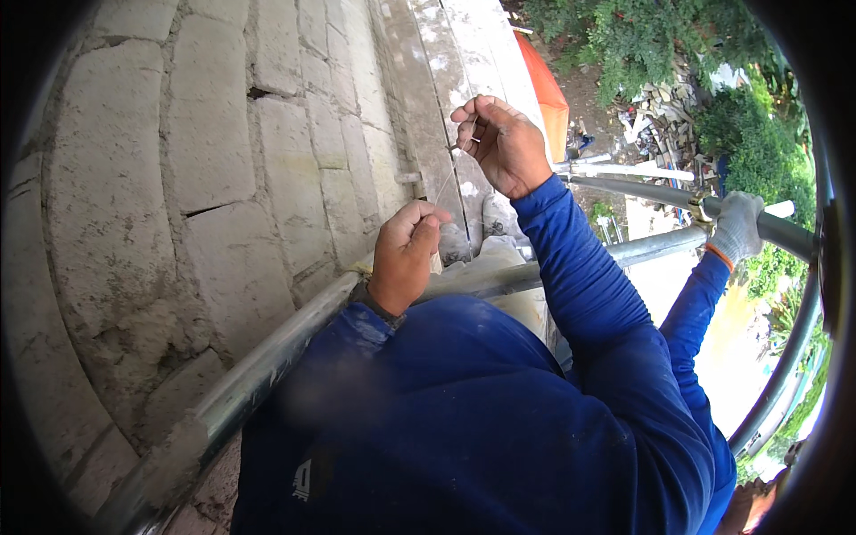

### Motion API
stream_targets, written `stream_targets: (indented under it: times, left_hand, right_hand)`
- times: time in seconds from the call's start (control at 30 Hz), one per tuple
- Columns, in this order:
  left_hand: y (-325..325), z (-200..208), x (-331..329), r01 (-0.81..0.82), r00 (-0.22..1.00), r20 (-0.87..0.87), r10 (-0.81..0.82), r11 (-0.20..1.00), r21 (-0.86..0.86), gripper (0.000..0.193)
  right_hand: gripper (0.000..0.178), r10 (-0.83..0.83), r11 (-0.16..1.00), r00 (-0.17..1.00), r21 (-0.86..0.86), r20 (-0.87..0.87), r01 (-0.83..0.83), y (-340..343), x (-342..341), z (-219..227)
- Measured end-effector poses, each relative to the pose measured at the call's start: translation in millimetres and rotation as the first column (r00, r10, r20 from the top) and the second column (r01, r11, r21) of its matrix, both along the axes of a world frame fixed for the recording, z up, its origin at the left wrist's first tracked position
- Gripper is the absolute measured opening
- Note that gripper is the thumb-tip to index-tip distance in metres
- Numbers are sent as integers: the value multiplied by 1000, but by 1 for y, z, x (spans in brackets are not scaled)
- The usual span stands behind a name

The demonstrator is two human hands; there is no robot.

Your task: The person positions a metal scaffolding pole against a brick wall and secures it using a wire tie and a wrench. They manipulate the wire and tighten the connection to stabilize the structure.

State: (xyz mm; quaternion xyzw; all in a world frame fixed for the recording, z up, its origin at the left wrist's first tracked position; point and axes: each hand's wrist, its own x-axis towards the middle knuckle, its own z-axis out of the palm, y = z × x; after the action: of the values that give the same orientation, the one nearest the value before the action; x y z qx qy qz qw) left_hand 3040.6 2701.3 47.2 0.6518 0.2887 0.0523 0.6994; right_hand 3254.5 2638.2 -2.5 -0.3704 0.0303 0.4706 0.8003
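Observation:
A thin pale string runs between my two hands, above the scaffold pipe. My left hand is closed in a pinch at its lower end, thumb pressed on the curled forefinger, with the wrist close to the pipe. Farther out and to the right, my right hand pinches the string between thumb and fingers, its other fingers curled. Both hands are bare, and blue sleeves cover my arms. What lies inside the left fist is hidden.
A block wall rises on the left. A metal scaffold pipe crosses before my body. At right, another person's gloved hand grips a pipe. Beyond are a long ledge, an orange sheet, rubble and trees.

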Motion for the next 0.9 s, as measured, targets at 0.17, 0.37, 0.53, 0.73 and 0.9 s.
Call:
stream_targets:
  times: [0.17,0.37,0.53,0.73,0.9]
  left_hand:
    - [-1,9,2,-34,998,42,36,999,-33,26]
    - [0,17,5,34,995,90,-34,999,8,26]
    - [-2,28,4,94,989,115,-95,995,17,26]
    - [2,64,3,48,976,211,-46,999,-6,28]
    - [5,72,4,-78,945,310,103,993,-91,26]
  right_hand:
    - [16,-73,995,997,-71,24,74,-2,40,-19]
    - [14,-21,926,996,-373,85,52,-11,72,-66]
    - [12,-92,820,993,-559,79,121,-30,90,-104]
    - [14,-98,764,993,-634,70,120,-53,101,-112]
    - [16,-111,776,993,-622,34,108,-60,95,-115]
